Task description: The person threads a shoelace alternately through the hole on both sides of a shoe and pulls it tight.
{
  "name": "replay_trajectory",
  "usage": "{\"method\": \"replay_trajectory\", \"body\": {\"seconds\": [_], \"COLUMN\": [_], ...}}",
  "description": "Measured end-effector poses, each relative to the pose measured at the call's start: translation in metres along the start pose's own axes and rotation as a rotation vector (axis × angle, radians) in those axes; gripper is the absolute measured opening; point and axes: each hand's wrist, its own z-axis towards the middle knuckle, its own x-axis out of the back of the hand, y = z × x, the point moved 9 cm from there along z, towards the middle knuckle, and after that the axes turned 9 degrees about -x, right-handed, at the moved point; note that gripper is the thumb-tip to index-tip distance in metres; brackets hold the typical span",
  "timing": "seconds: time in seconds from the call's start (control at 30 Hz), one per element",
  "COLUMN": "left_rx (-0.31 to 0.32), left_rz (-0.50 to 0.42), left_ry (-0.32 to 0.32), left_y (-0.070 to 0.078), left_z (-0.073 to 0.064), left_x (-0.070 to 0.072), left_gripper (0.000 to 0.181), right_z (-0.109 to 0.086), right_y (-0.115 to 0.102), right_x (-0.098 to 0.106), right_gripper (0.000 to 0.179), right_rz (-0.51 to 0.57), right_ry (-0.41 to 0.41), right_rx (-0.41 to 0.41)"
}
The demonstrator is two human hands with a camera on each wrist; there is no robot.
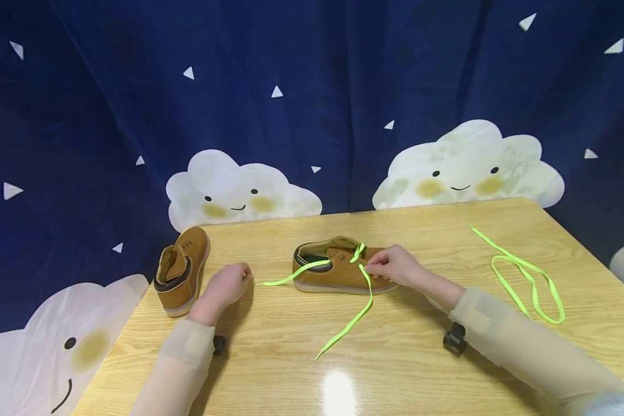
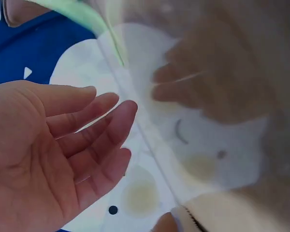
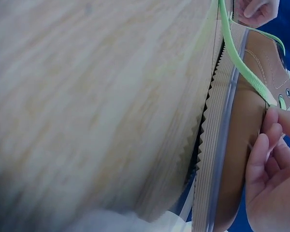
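Head view: brown shoe [image 1: 338,277], standing mid-worktop [image 1: 270,358], partly threaded; green lace [image 1: 312,266] trailing two loose ends; spare lace [image 1: 504,251] lying right; second shoe [image 1: 191,254] standing left. Lacing is apparently progressing.
Left wrist view: left hand [image 2: 53,154], hovering, fingers apart, holding nothing.
Right wrist view: right hand [image 3: 275,179], seemingly pinching the green lace beside an eyelet [image 3: 288,92]. Next move: probably calling for feeding a loose end onward.

Looks bright & even in head view. Shows white glare spot [image 1: 339,394] on table [image 1: 270,358], soft shadow [image 1: 244,306] by L hand [image 1: 226,287]. Goes hazy, blurry upper rt in L wrist view; washed out, smeary lower lt in R wrist.
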Motion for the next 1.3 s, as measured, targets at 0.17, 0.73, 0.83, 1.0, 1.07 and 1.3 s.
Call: {"method": "replay_trajectory", "body": {"seconds": [0.17,0.73,0.83,1.0,1.07,1.3], "left_rx": [-0.039,-0.471,-0.467,-0.431,-0.429,-0.429], "left_rz": [0.035,-0.432,-0.551,-0.578,-0.565,-0.55], "left_ry": [0.054,0.112,0.043,0.0,-0.014,-0.045], "left_y": [0.019,0.143,0.15,0.151,0.153,0.153], "left_z": [0.01,0.069,0.082,0.095,0.096,0.096], "left_x": [0.014,0.018,0.002,-0.011,-0.013,-0.016], "left_gripper": [0.015,0.014,0.015,0.012,0.01,0.01], "right_z": [0.0,0.0,0.001,0.001,0.001,-0.006], "right_y": [0.0,0.0,0.001,0.001,0.001,-0.012], "right_x": [0.0,0.0,0.0,0.0,0.0,0.002], "right_gripper": [0.014,0.014,0.015,0.015,0.014,0.008], "right_rz": [-0.001,0.007,0.014,0.014,0.005,-0.166], "right_ry": [0.001,0.001,0.001,-0.009,-0.012,0.012], "right_rx": [-0.019,-0.004,-0.011,-0.025,-0.026,0.138]}}
